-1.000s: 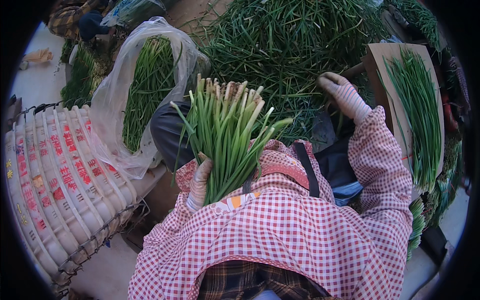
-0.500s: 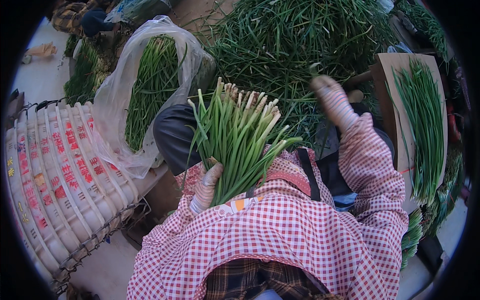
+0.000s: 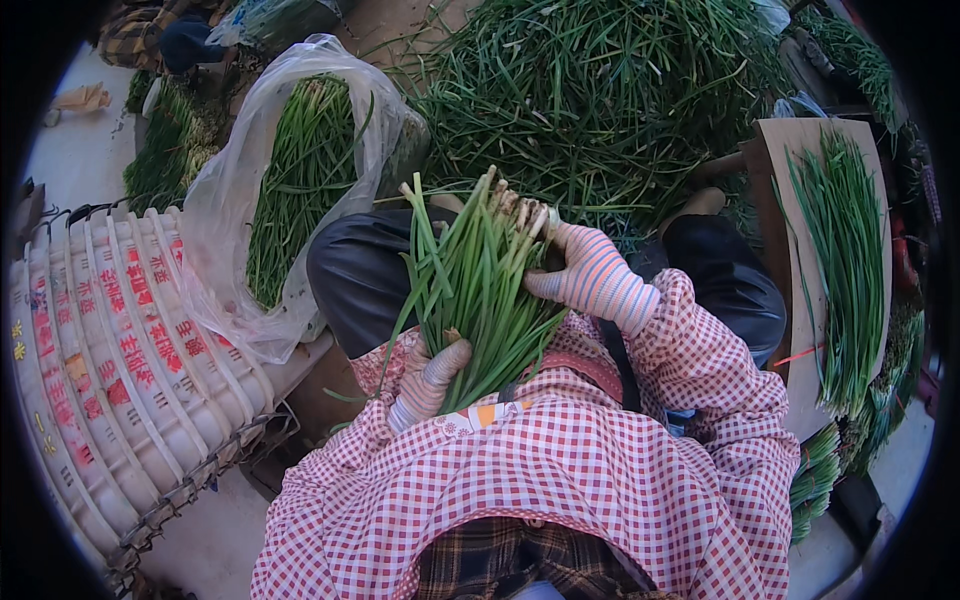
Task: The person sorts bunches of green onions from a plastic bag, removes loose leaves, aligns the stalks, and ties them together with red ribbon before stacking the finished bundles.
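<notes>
A thick bunch of garlic chives (image 3: 480, 290) lies slanted over my lap, pale root ends up and away from me, green leaves towards my body. Wrapped round its lower leafy part is my left hand (image 3: 432, 380), in a striped knit glove. My right hand (image 3: 595, 275), gloved the same way, grips the bunch's right side just below the root ends, thumb in front. Its fingertips are partly hidden behind the stems.
Beyond my knees spreads a big heap of loose chives (image 3: 600, 90). A clear plastic bag (image 3: 215, 190) with chives inside stands at left, beside a white slatted basket (image 3: 130, 350). On the right, a cardboard-topped stand (image 3: 790, 210) carries another bunch (image 3: 845, 260). A person's leg (image 3: 190, 45) shows far left.
My right hand has come down and left from above the heap to the bunch and taken hold of its upper right side. The bunch's root ends are drawn closer together.
</notes>
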### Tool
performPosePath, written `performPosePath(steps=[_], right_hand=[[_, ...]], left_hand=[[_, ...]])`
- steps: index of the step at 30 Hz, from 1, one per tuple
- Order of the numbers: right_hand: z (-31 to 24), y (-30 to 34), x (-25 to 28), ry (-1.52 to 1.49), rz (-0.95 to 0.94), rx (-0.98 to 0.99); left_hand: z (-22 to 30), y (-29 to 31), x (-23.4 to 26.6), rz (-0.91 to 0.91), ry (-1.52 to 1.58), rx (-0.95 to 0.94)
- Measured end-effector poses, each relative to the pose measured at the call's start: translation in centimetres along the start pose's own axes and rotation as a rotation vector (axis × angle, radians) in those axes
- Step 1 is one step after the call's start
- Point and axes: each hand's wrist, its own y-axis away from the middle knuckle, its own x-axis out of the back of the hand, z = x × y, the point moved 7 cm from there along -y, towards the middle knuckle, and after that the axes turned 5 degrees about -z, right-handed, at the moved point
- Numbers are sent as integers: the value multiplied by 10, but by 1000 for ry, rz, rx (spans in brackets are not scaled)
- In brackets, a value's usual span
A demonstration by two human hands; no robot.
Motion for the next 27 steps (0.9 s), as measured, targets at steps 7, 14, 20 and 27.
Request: performPosePath(steps=[7, 14, 20, 27], right_hand=[[26, -3, -14, -127, -194, -136], [57, -17, 116, 38, 446, 74], [-42, -6, 79, -22, 107, 127], [-21, -12, 45, 519, -49, -162]], left_hand=[[-8, -1, 1, -17, 105, 121], [-10, -2, 6, 42, 76, 92], [-16, -8, 13, -2, -29, 61], [-15, -6, -7, 74, -31, 42]])
